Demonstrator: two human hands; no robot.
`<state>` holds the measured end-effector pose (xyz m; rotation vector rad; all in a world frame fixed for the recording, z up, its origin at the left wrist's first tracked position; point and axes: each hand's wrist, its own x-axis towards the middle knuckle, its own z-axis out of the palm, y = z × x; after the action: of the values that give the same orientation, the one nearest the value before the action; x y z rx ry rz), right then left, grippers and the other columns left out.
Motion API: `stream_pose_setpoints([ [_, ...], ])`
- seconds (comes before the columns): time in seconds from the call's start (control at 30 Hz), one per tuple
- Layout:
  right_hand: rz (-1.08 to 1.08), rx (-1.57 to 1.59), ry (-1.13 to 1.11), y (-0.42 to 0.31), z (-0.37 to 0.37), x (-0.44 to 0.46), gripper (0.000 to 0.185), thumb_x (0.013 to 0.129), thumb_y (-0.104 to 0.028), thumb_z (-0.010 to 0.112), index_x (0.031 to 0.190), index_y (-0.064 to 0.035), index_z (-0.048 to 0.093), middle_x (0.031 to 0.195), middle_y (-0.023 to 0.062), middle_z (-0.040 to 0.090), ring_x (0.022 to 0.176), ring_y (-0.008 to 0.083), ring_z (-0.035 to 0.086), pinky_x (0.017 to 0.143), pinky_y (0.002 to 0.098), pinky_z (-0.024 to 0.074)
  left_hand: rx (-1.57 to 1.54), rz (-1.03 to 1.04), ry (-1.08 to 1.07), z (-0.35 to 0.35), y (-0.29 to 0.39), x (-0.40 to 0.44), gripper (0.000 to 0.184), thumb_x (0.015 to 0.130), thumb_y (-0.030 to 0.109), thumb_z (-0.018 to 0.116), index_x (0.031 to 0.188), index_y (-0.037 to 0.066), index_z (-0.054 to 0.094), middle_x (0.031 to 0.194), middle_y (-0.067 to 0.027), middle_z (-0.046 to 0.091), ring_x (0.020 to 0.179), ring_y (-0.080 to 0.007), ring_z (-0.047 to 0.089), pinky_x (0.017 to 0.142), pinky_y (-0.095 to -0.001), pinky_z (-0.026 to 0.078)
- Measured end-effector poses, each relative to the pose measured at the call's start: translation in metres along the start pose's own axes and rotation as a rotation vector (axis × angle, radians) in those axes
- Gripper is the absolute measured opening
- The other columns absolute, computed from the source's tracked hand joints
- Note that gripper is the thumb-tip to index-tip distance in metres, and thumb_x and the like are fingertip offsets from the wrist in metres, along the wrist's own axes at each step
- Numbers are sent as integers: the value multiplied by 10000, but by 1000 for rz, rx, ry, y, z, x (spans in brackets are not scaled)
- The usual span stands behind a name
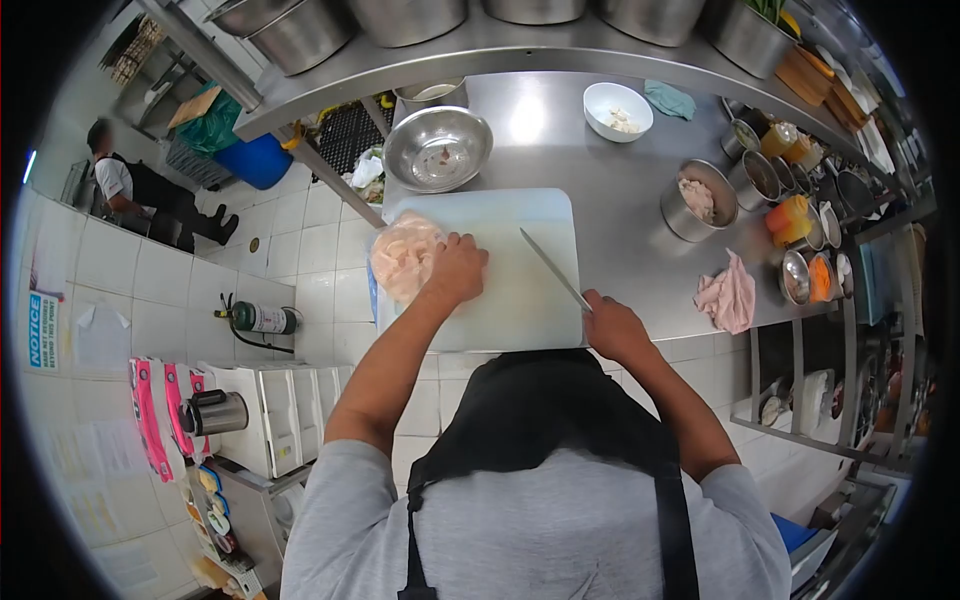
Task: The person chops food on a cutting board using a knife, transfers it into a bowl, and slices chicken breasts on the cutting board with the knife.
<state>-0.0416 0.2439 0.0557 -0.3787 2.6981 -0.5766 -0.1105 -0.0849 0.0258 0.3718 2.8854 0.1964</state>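
Note:
A white cutting board [535, 215] lies in front of me on the steel counter. On its left side is a pile of pale pink raw meat [402, 255], apparently chicken, partly in clear plastic. My left hand [462, 268] is at the right edge of this pile, palm down with bent fingers; the hand hides what lies beneath it. At the board's right edge, my right hand [612, 322] is closed around the handle of a knife [552, 262]. Its long blade points away and to the left across the board.
A steel bowl [438, 150] stands behind the board and a white bowl [618, 112] farther back. To the right are a steel pot [698, 200] with pale meat and a pink cloth [728, 293]. A steel shelf [560, 62] crosses overhead. Another person [150, 190] is far left.

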Motion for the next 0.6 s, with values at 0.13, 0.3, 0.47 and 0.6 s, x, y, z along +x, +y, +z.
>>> stream_pose_setpoints([
  [0.13,10,12,20,-2,6,-1,304,1028,-167,582,1300,-31,557,1070,269,713,958,482,719,848,583,575,-10,98,-42,-6,-10,2,252,837,113,706,1081,75,759,1104,-143,740,1127,-370,653,983,-544,521],
  [0.3,-6,41,23,2,3,3,280,1035,-167,565,1279,-30,574,965,257,737,925,466,720,838,596,559,-613,27,-60,-5,-3,3,279,811,155,802,1068,64,741,932,-137,743,849,-331,709,802,-437,567],
  [0.47,-42,44,61,10,-3,5,268,1041,-171,557,1257,-13,581,908,263,739,888,469,722,809,605,554,-880,-74,100,13,49,2,254,831,107,800,1056,21,721,961,-166,720,867,-336,708,823,-461,576],
  [0.6,-49,64,93,5,-19,-10,255,1036,-161,565,1227,6,574,916,265,739,869,472,725,777,603,557,-499,7,445,49,56,-6,174,871,74,738,1041,38,735,1044,-146,711,1005,-364,668,909,-486,560],
])
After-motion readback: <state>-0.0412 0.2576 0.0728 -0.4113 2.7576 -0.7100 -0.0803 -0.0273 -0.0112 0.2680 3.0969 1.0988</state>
